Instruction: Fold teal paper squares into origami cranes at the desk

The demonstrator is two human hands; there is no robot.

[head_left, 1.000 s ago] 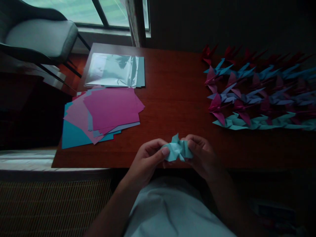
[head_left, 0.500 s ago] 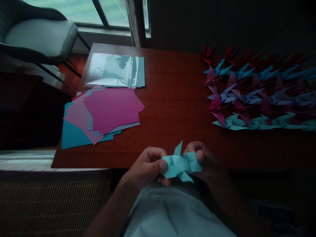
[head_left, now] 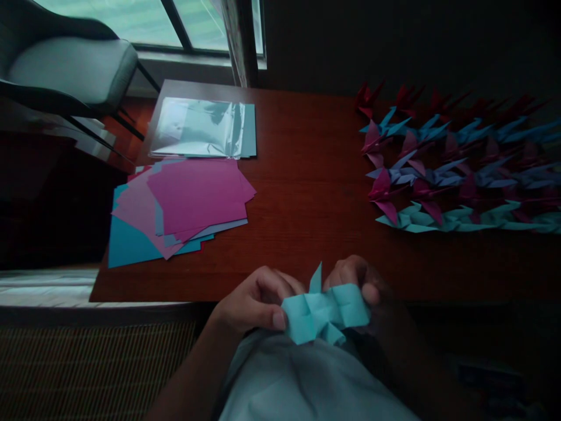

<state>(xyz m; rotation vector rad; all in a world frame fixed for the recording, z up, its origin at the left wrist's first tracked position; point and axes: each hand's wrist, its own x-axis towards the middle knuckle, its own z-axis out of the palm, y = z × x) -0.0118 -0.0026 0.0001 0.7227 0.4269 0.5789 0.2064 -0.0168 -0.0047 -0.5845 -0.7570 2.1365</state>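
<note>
A half-folded teal paper figure (head_left: 325, 310) hangs in the air just in front of the near edge of the red-brown table (head_left: 307, 187), above my lap. My left hand (head_left: 252, 301) pinches its left end between thumb and fingers. My right hand (head_left: 363, 286) is closed on its right end, with the thumb on top. One pointed flap sticks up between the two hands. The paper is spread flat and wide.
A loose pile of pink, lilac and blue paper sheets (head_left: 184, 202) lies at the left, with a clear plastic sleeve (head_left: 202, 127) behind it. Rows of several folded paper cranes (head_left: 451, 169) fill the right side. A grey chair (head_left: 65, 64) stands by the window.
Both hands have drawn back toward my body and slightly down. The teal figure has been pulled open from a bunched shape into a wider, flatter one.
</note>
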